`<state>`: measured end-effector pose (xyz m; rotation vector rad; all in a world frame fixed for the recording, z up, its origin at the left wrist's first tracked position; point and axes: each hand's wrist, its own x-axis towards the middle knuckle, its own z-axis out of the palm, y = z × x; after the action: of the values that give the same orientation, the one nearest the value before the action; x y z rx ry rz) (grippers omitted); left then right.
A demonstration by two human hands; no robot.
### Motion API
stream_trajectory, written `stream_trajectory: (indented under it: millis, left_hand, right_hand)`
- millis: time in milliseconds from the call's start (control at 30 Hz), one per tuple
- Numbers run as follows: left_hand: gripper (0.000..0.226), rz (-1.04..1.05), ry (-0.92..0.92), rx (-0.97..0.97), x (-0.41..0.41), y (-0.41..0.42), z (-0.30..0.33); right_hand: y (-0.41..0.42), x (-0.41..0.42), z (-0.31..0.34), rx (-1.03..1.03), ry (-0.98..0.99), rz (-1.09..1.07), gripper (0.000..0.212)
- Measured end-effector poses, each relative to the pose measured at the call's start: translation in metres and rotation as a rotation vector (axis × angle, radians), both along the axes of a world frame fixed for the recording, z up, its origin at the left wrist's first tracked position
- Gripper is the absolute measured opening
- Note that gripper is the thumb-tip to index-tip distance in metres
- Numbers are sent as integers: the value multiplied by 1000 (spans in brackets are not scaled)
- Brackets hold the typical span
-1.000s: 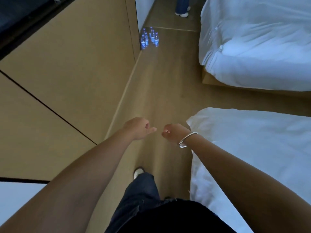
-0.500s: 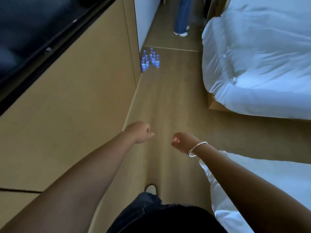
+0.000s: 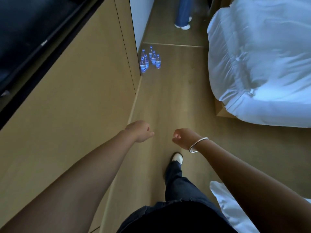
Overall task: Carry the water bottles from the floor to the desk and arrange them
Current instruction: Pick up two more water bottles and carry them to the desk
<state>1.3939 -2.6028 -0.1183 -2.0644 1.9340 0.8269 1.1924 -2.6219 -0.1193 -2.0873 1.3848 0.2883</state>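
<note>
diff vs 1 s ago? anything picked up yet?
Nothing picked up. The person has walked forward along the wooden floor: the cluster of clear blue-labelled water bottles sits nearer in view, the near white bed has slid mostly behind, and a white shoe has stepped ahead. Unchanged: the left hand and the right hand with its silver bangle stay loosely curled, no grip on anything; bottles upright by the wall.

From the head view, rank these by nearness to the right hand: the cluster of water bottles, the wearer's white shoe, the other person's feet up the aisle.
Measured from the right hand:
1. White shoe, on the floor just below the hand.
2. Water bottles, standing ahead to the left, by the wall corner.
3. Other person's feet, farthest up the aisle, beyond the bottles.
</note>
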Motion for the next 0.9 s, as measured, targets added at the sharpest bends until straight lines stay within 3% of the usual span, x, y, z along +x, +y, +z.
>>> stream_trajectory:
  millis: [333,733,900]
  left_hand:
    - [26,66,-7,-19,10,-205,14]
    - [36,71,14,3,34,-385,-3]
    - [23,16,-1,18,64,-484,-14]
  right_hand:
    - [-223,16,5,-30,-19,46,29]
    - [-401,37,1,-11,-10,61,30]
    - [-493,66,-3,-12,-5,27,29]
